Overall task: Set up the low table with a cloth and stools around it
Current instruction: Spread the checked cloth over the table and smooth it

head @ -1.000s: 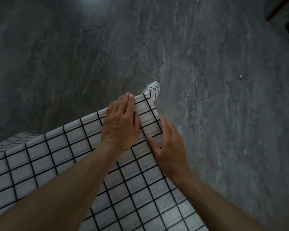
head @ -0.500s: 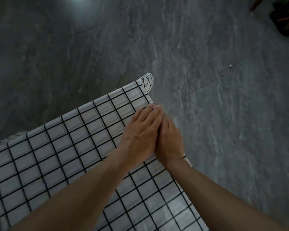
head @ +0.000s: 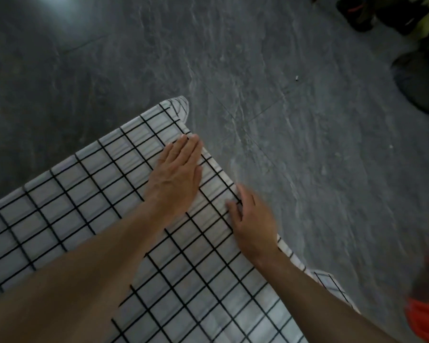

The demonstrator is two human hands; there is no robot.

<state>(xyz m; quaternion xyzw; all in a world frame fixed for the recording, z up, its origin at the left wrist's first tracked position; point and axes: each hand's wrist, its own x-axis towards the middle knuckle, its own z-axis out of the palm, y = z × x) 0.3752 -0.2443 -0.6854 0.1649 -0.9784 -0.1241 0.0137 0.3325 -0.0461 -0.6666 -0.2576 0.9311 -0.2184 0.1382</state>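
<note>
A white cloth (head: 67, 194) with a black grid pattern covers the low table, filling the lower left of the view and running up to a far corner where the fabric folds over and hangs down. The table itself is hidden under it. The left hand (head: 176, 174) lies flat on the cloth near the right-hand edge, palm down, fingers straight and held close together, the fingertips reaching almost to where the fabric drops off the side; it grips nothing and only presses on the surface. Just beside it, a little nearer the person, the right hand (head: 253, 224) rests at the very edge of the cloth, its thumb on top of the fabric and its fingers going over the side. It is blurred, so whether the fingers pinch the hanging hem or just lie along it cannot be told. To the right lies grey stone-look floor (head: 307, 157), with dark bags or shoes (head: 421, 85) at the far right and something orange (head: 426, 318) in the lower right corner.
</note>
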